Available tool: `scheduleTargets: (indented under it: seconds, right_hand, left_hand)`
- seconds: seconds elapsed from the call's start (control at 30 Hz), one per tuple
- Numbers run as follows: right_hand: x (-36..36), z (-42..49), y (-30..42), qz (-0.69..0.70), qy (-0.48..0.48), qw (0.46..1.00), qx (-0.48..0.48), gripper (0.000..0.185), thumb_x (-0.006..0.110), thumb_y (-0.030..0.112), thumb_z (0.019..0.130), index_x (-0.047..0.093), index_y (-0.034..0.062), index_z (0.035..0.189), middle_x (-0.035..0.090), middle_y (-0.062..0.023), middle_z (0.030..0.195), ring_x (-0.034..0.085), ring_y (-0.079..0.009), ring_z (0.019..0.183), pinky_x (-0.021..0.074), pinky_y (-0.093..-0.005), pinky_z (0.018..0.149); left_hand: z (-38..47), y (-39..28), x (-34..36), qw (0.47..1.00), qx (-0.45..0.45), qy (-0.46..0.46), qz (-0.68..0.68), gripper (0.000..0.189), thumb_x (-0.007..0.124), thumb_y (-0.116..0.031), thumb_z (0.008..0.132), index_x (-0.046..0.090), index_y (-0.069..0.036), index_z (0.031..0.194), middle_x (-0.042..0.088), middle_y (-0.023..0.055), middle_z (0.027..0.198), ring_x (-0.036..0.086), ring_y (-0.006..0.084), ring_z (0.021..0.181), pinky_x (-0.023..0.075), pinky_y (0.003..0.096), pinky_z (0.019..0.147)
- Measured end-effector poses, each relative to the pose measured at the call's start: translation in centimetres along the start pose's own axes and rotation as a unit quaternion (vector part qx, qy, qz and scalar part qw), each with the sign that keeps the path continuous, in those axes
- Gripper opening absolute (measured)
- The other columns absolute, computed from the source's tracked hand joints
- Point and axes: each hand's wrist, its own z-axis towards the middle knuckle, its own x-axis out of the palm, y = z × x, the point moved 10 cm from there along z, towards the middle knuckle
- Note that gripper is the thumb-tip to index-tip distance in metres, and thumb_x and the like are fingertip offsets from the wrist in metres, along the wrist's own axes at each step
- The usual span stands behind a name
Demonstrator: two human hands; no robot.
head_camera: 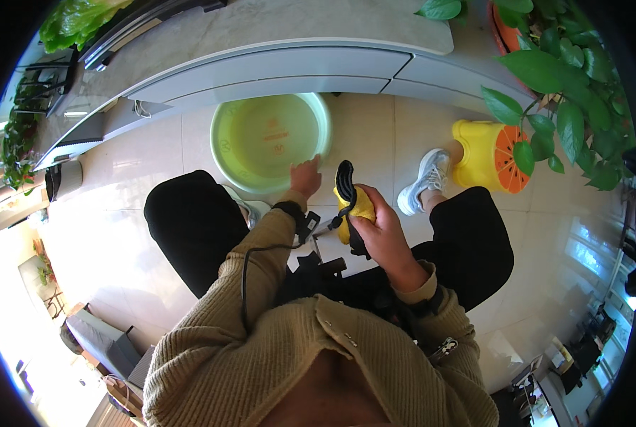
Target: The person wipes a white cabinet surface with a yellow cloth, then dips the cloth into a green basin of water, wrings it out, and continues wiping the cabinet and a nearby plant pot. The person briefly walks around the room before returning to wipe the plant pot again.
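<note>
A light green plastic basin (270, 144) stands on the floor before me, between my knees and the cabinet. At its near right rim is my left hand (306, 177), back up, a finger extended along the edge; whether it grips the rim I cannot tell. My right hand (382, 224) is closed around a yellow and black cloth bundle (344, 193) with a ribbed black end and a dark cord around it. The bundle is held upright, to the right of the basin and apart from it.
A grey drawer cabinet (296, 66) runs along the far side. To the right are a yellow stool (475, 152) with an orange fruit-slice top and a leafy potted plant (569, 80). My white shoe (427, 179) rests beside the stool. A grey sofa (101, 341) stands at lower left.
</note>
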Motion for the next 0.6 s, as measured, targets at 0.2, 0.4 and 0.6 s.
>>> scheduleTargets:
  seconds: [0.2,0.4,0.6]
  right_hand:
    - [0.0,0.0,-0.2,-0.027,0.008,0.999,-0.018,0.036,0.052,0.001,0.082,0.046,-0.0003,0.117,0.056,-0.0103,0.100,0.054,-0.0177,0.093,0.0423,-0.0282,0.084]
    - [0.0,0.0,-1.1,-0.036,-0.031,0.998,-0.043,0.036,0.053,0.002,0.082,0.046,0.0005,0.118,0.056,-0.0080,0.102,0.053,-0.0143,0.096,0.0427,-0.0282,0.084]
    - [-0.3,-0.1,0.1,-0.052,-0.057,0.993,-0.091,0.041,0.058,0.002,0.079,0.045,-0.0019,0.117,0.055,-0.0160,0.108,0.056,-0.0246,0.099,0.0428,-0.0306,0.086]
  left_hand:
    - [1.4,-1.0,3.6,0.979,0.024,0.027,-0.199,0.068,0.058,-0.016,0.073,0.032,-0.009,0.135,0.053,0.0192,0.117,0.053,0.0377,0.101,0.0417,0.0467,0.086]
    - [3.9,1.7,12.8,0.760,-0.102,0.100,-0.634,0.047,0.056,-0.028,0.083,0.040,-0.014,0.125,0.055,0.0112,0.113,0.057,0.0300,0.091,0.0466,0.0364,0.079]
    - [3.8,0.1,12.3,0.882,0.070,-0.017,-0.466,0.065,0.061,-0.032,0.083,0.032,-0.004,0.134,0.045,0.0173,0.126,0.043,0.0333,0.116,0.0350,0.0436,0.096]
